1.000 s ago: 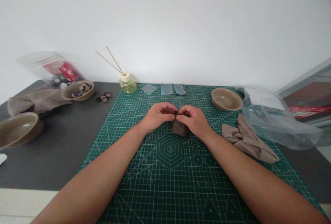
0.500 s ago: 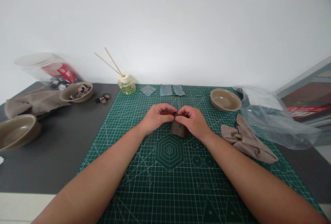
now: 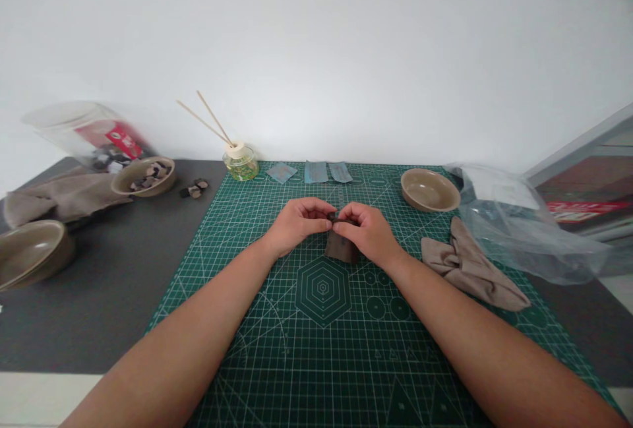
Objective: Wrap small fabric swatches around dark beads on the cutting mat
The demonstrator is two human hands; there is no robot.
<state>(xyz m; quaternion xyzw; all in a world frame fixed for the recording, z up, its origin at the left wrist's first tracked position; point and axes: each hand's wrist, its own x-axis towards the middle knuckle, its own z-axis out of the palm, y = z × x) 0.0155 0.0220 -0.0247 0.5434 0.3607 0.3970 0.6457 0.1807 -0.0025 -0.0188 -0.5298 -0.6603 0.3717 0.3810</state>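
Observation:
Near the middle of the cutting mat (image 3: 257, 375), a small dark brown flat piece (image 3: 341, 248), pouch-like, hangs from my fingertips. I cannot tell whether it is cloth or leather. My left hand (image 3: 301, 223) pinches its top left corner between thumb and fingers. Right beside it, my right hand (image 3: 368, 232) grips the top edge, thumb in front and fingers curled behind. Both hands nearly meet there, so most of the upper edge is hidden. Below the piece, the printed hexagon of the mat shows.
Behind my hands lie several blue packets (image 3: 316, 172) and a reed diffuser (image 3: 241, 163). To the right are a tan bowl (image 3: 430, 190), a folded brown cloth (image 3: 469, 270) and a clear plastic bag (image 3: 529, 237). Leftward stand a bowl of dark chips (image 3: 168, 181), loose chips (image 3: 194, 188) and another bowl (image 3: 59, 253).
The view has shifted very slightly. Both hands keep their pinch on the brown piece at nearly the same spot, with only small finger movement.

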